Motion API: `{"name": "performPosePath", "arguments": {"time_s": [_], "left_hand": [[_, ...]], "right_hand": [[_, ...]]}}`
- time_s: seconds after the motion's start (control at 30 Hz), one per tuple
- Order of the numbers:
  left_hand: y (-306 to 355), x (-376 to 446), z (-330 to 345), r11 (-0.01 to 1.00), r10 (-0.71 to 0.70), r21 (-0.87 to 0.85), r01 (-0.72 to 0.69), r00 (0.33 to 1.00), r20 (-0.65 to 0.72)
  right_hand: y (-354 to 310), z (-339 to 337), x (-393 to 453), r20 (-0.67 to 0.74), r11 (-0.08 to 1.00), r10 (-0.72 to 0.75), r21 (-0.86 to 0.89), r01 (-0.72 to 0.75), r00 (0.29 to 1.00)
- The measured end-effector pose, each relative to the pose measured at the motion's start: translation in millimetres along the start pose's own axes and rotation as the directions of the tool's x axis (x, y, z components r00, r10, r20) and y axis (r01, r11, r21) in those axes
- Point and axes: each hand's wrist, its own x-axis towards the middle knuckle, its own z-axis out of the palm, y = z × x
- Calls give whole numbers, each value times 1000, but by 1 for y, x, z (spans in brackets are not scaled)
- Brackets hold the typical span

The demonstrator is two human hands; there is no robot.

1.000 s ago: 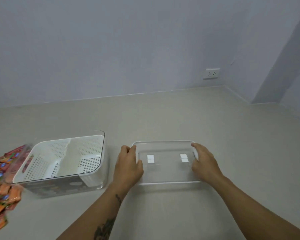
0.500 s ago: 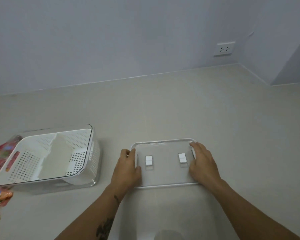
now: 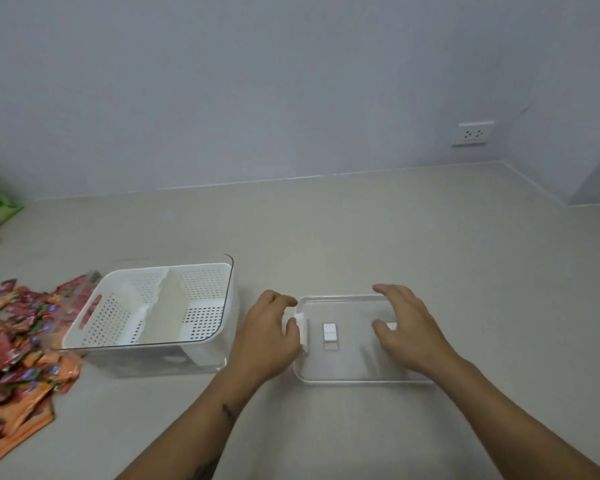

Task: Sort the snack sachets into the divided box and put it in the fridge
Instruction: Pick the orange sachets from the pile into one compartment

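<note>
Lid: the clear lid (image 3: 347, 362) is lying flat on the table (image 3: 361, 237), set to the right so the box stays open for filling.
Left hand: the left hand (image 3: 267, 337) is gripping the lid's white side clip, its fingers (image 3: 284, 301) curling over the left edge.
Right hand: the right hand (image 3: 409, 327) is resting on the lid's right part, fingers loosely spread; it seems to be gripping nothing, though motion blur is making this hard to judge.
Box: the divided box (image 3: 153, 306) is sitting empty just left of the lid.
Sachets: the snack sachets (image 3: 18, 358) are lying heaped at the box's left, waiting to be sorted.
</note>
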Motion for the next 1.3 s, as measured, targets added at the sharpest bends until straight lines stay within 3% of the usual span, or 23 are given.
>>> {"name": "performPosePath", "arguments": {"time_s": [0.13,0.27,0.57,0.77,0.97,1.17,1.3], "left_hand": [[2,-10,-60,997,63,-37,-70,986,-152],[-18,-27,-123,995,33,-76,-60,950,-310],[-149,-89,-243,997,-75,-31,68,882,-465],[-267,-132,-287,988,-146,-13,155,896,-420],[-351,-151,-304,966,-245,5,257,928,-281],[-393,-143,-289,915,-392,21,404,898,-200],[-409,-141,-272,876,-456,107,470,880,-134]], "right_hand": [[-73,2,3,8,982,-162,98,160,987],[-149,18,9,49,946,-293,156,283,955],[-309,100,2,65,881,-443,218,421,894],[-398,192,-14,132,867,-480,221,447,867],[-447,269,-22,208,884,-460,192,426,863],[-444,330,-5,385,968,-236,18,249,892],[-439,364,14,391,991,-97,-52,127,915]]}}
